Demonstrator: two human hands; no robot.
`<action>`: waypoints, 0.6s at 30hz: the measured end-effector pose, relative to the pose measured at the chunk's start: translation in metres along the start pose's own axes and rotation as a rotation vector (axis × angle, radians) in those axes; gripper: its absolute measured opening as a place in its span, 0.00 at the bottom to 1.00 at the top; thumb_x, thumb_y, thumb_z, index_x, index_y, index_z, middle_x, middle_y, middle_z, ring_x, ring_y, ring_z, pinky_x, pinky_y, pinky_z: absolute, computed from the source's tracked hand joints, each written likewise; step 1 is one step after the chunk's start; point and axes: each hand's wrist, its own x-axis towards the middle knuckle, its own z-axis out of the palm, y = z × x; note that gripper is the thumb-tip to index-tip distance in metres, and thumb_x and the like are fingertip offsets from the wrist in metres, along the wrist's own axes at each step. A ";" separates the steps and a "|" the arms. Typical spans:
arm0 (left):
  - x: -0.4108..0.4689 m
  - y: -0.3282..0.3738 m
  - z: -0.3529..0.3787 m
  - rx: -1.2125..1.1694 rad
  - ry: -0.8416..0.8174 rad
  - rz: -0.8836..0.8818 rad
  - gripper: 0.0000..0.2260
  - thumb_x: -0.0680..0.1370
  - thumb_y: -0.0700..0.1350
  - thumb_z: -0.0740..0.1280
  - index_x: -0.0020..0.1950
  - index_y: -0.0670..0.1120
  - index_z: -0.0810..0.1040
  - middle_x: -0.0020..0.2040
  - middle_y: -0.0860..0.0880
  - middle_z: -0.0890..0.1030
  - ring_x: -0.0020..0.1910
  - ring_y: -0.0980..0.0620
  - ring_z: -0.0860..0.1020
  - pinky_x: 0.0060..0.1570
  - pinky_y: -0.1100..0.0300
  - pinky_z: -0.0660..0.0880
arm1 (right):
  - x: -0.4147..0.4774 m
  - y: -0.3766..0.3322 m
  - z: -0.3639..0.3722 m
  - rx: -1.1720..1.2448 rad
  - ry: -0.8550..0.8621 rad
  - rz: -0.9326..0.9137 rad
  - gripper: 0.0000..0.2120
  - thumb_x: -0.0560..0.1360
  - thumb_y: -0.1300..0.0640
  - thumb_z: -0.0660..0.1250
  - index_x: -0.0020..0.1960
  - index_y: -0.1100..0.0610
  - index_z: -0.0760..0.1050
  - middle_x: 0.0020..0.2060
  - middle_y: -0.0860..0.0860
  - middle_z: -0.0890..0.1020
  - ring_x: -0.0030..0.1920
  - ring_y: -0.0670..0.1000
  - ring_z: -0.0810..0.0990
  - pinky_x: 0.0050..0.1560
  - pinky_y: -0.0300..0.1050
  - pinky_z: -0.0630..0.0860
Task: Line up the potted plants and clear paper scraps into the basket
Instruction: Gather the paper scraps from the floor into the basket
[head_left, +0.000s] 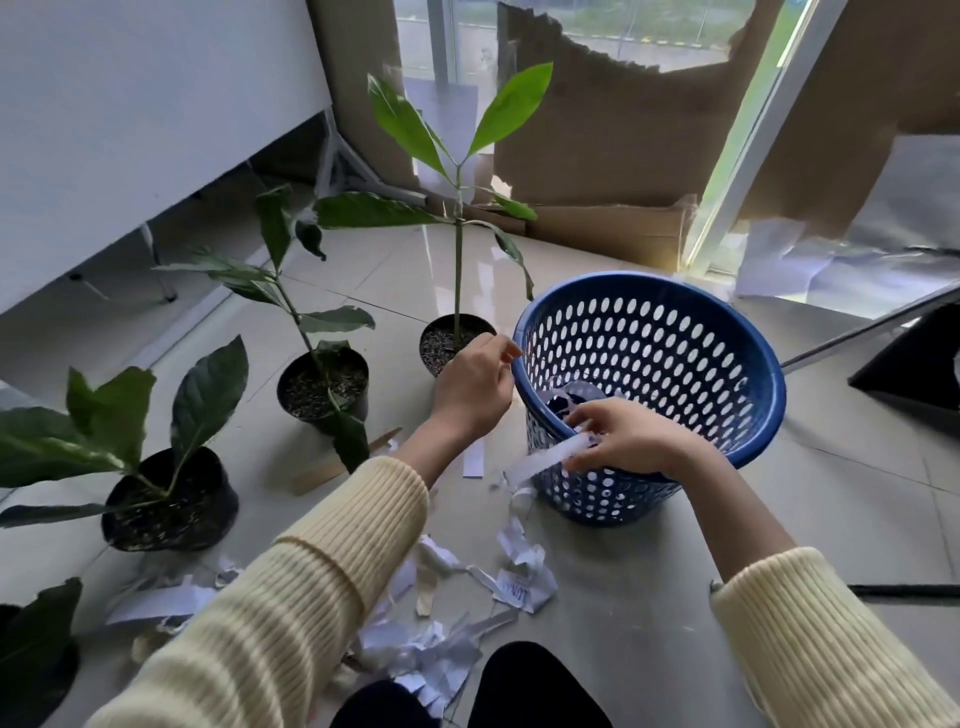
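Note:
A blue perforated basket (675, 332) stands tilted toward me on the tiled floor, a few scraps lying inside. My left hand (470, 387) grips its near-left rim. My right hand (631, 439) holds a white paper strip (540, 460) at the basket's front rim. Three potted plants in black pots run diagonally on the left: a near one (171, 499), a middle one (323, 384) and a tall far one (452, 340). Part of another plant (36, 639) shows at the lower left edge. Torn paper scraps (519, 582) lie scattered on the floor before me.
A white desk (130, 130) stands at the left with its legs behind the plants. Torn cardboard (613, 145) leans on the window at the back. Crumpled paper sheets (779, 265) lie at the right. A wooden stick (332, 470) rests by the middle pot. My knees (519, 691) are at the bottom.

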 end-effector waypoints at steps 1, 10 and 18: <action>-0.002 -0.002 -0.001 -0.001 -0.004 0.003 0.09 0.76 0.37 0.62 0.53 0.44 0.77 0.50 0.47 0.80 0.44 0.49 0.78 0.43 0.57 0.75 | -0.001 0.002 -0.001 0.036 0.030 0.011 0.24 0.67 0.45 0.75 0.60 0.52 0.76 0.51 0.47 0.80 0.47 0.47 0.78 0.49 0.39 0.74; -0.012 0.002 -0.001 -0.038 -0.028 0.035 0.09 0.75 0.37 0.62 0.53 0.44 0.77 0.49 0.48 0.80 0.41 0.54 0.75 0.45 0.53 0.78 | -0.004 0.005 -0.008 0.649 0.368 0.240 0.14 0.76 0.58 0.66 0.58 0.66 0.73 0.44 0.59 0.82 0.34 0.54 0.84 0.34 0.44 0.83; -0.029 -0.030 -0.012 -0.008 0.017 -0.067 0.11 0.76 0.40 0.63 0.57 0.45 0.75 0.54 0.47 0.79 0.47 0.50 0.78 0.45 0.58 0.76 | 0.000 -0.013 0.002 0.262 0.604 0.170 0.41 0.69 0.42 0.73 0.74 0.56 0.60 0.71 0.57 0.68 0.70 0.57 0.67 0.68 0.54 0.66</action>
